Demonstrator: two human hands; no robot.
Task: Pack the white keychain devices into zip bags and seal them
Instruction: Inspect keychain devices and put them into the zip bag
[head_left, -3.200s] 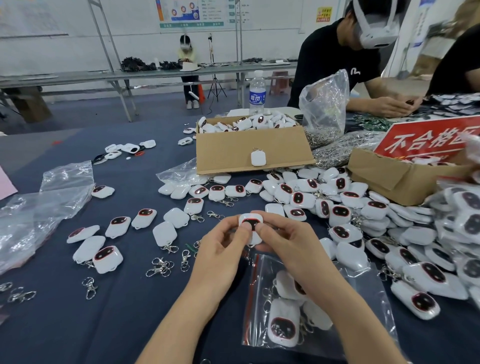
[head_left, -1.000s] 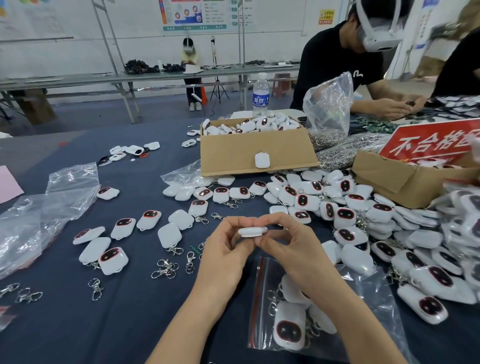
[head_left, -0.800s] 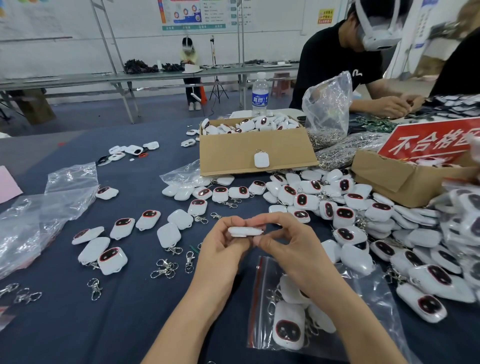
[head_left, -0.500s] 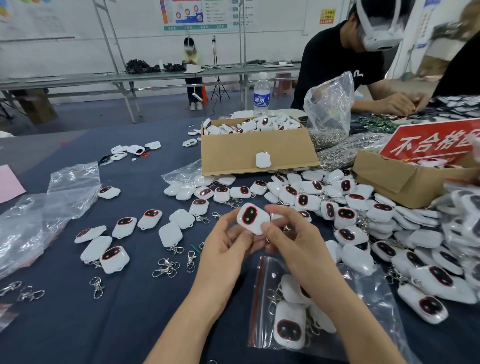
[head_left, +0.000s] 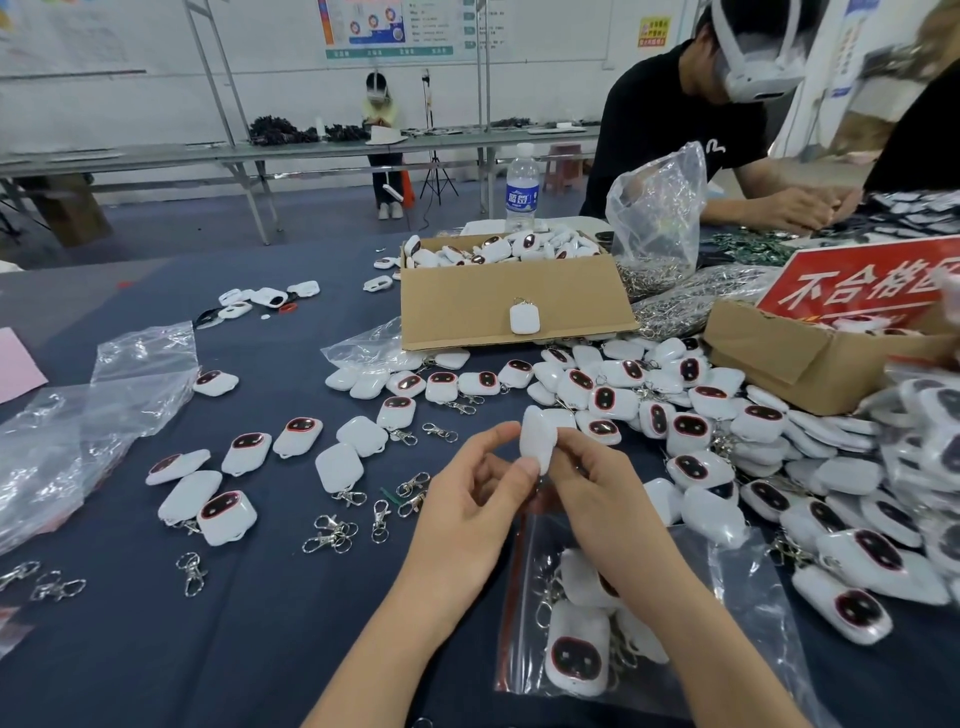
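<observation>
White keychain device (head_left: 537, 440) pinched edge-on between both hands, above zip bag (head_left: 644, 613)

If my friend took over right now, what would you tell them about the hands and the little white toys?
Left hand and right hand: both pinch one white device, held above the table, plain side towards the camera.
Zip bag: flat on the table under the right forearm, a few devices already inside; whether it is sealed cannot be told.
Loose devices: piled to the right, more scattered to the left.
Done: a few bagged.
Left: probably bag the held one, seal, then pack the rest.
</observation>
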